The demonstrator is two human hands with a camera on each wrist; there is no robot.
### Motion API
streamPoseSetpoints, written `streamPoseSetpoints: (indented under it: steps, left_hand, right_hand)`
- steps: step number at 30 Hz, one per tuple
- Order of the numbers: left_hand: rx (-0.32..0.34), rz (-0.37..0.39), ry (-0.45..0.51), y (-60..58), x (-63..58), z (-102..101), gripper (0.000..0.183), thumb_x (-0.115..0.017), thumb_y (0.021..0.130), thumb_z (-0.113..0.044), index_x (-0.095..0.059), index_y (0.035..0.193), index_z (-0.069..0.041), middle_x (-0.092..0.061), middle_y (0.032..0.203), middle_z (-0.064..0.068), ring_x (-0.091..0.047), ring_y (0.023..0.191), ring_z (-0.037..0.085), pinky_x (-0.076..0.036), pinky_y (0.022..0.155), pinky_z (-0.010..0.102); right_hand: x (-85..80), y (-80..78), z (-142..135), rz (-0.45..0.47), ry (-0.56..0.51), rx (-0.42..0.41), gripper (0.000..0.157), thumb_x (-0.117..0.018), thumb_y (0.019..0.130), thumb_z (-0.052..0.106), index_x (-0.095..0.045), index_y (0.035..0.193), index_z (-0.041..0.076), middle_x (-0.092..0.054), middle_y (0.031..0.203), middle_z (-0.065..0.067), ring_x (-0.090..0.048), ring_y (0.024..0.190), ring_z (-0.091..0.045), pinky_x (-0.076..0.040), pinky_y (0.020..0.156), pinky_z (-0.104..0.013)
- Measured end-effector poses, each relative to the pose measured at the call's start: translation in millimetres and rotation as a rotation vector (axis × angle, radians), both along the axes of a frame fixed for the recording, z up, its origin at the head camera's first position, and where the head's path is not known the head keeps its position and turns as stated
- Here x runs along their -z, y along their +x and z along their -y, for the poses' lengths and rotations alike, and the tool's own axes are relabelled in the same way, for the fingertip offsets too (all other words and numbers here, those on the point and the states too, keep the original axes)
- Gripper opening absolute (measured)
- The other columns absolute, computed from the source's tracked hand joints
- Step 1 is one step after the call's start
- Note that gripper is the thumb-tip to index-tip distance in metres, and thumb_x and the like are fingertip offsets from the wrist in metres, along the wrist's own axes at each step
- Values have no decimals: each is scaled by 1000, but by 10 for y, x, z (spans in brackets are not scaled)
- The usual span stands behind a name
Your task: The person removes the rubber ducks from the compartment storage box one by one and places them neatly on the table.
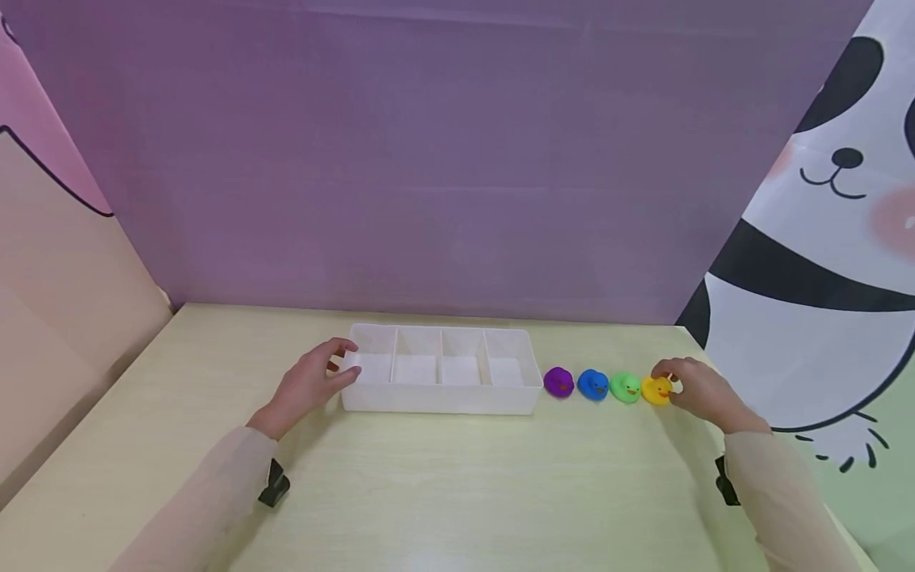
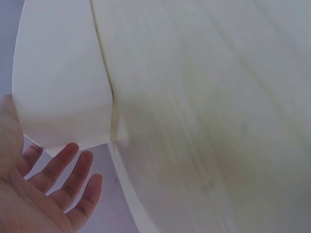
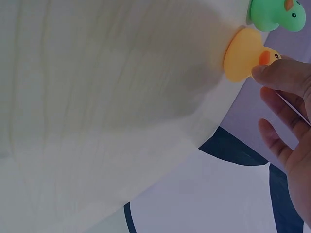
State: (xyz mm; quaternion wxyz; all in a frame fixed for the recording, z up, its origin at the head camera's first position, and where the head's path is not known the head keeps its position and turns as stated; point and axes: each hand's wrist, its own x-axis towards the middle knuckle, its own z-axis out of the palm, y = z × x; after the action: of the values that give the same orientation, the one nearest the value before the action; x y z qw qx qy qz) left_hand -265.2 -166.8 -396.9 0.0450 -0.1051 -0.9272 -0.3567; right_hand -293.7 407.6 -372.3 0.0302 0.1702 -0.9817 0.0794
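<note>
Right grip (image 1: 704, 389) touching yellow duck (image 1: 655, 390); left grip (image 1: 314, 382) against tray (image 1: 429, 397).

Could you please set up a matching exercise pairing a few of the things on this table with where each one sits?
Things:
1. yellow duck
2. purple duck
3. left hand
4. green duck

Places:
A. right beside the white tray
B. at the tray's left end
C. between the blue duck and the yellow one
D. at the right hand

Pairs: 1-D, 2-A, 3-B, 4-C
</note>
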Motion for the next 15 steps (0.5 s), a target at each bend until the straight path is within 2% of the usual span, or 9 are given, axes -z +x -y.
streamPoseSetpoints:
  steps: [15]
  left_hand:
    - [16,8,-8,-1,-29,14,42,-59,87,-31,-50,124,-13,-53,122,11,-56,101,28,-47,79,43]
  right_hand:
    - [-11,-21,8,14,7,4,32,-71,68,-7,-64,97,2,-64,95,-15,-55,84,-31,-51,75,-48]
